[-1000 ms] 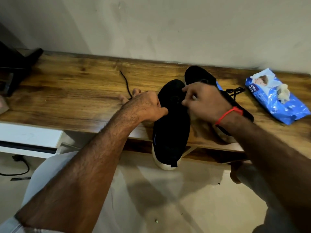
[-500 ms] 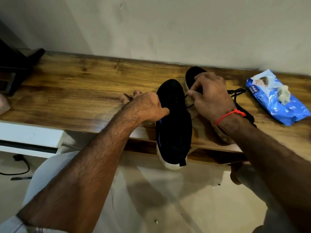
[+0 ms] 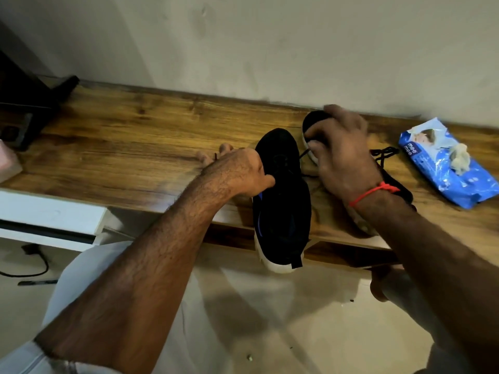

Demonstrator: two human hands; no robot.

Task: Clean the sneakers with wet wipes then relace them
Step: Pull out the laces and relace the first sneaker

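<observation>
A black sneaker (image 3: 282, 201) with a white sole lies across the front edge of the wooden table (image 3: 135, 147), heel hanging over. My left hand (image 3: 237, 171) holds its left side, thumb on the upper, and a black lace end pokes up between the fingers. My right hand (image 3: 343, 155) pinches the other end of the black lace (image 3: 303, 153), pulled taut to the right from the eyelets. The second black sneaker (image 3: 316, 122) lies behind, mostly hidden by my right hand and wrist. Its loose lace (image 3: 383, 153) lies beside it.
A blue pack of wet wipes (image 3: 445, 168) with a crumpled wipe on top lies at the table's right end. Dark equipment (image 3: 24, 109) stands at the far left. A wall runs behind the table. A cable (image 3: 35, 263) lies on the floor at the left.
My right hand has moved up and to the right, drawing the lace out of the near sneaker. The long lace end left of my left hand has shortened. The sneaker shifted slightly.
</observation>
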